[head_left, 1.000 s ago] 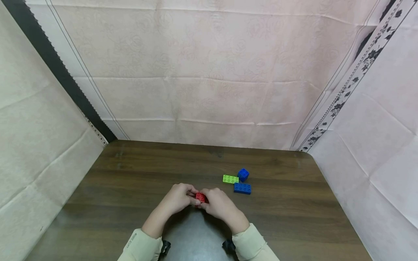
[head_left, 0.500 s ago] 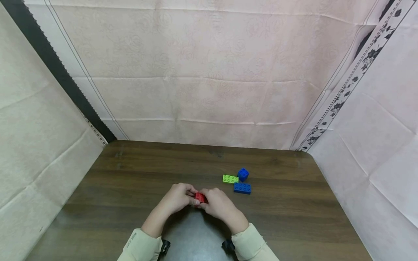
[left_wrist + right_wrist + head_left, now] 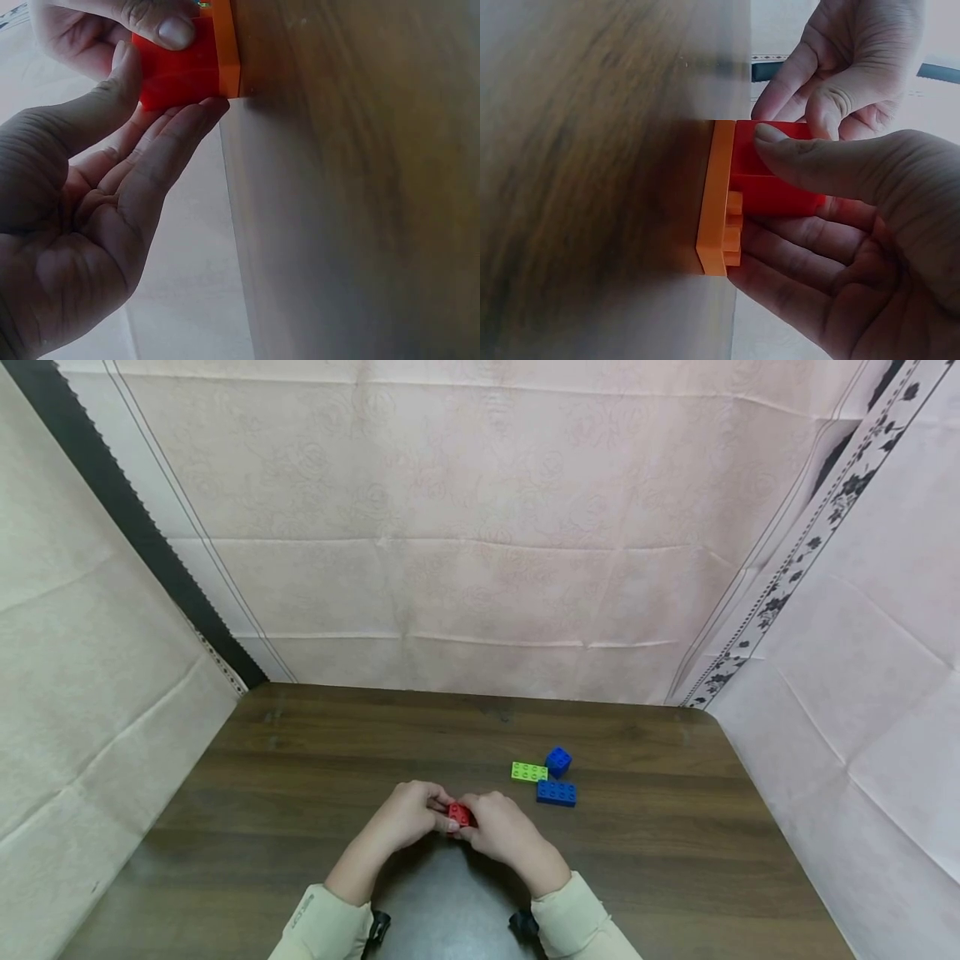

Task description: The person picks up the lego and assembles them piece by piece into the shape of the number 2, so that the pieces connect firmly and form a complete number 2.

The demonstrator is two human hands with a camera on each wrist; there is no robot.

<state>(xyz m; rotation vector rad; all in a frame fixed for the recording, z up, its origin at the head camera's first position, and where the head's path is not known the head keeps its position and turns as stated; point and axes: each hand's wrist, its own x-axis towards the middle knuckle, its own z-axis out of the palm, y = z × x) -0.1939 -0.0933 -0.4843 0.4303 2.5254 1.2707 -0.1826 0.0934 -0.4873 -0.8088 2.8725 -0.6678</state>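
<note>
A red toy building brick [image 3: 459, 815] is between both hands in front of me. It sits on a flat orange studded building plate [image 3: 712, 202], which rests against the tabletop. Several orange studs show beside the brick in the right wrist view. The left hand [image 3: 414, 814] pinches the red brick [image 3: 180, 71] between thumb and fingers. From the other side the right hand [image 3: 504, 831] grips the same brick, its thumb [image 3: 810, 159] laid along one face. From the head view the fingers hide most of the orange plate.
Right of the hands, farther back on the brown wooden table [image 3: 337, 735], lie a lime green brick [image 3: 529, 772], a blue brick tilted up [image 3: 558, 762] and a longer blue brick [image 3: 557, 793], close together. Pale patterned cloth [image 3: 465, 527] hangs behind and at both sides.
</note>
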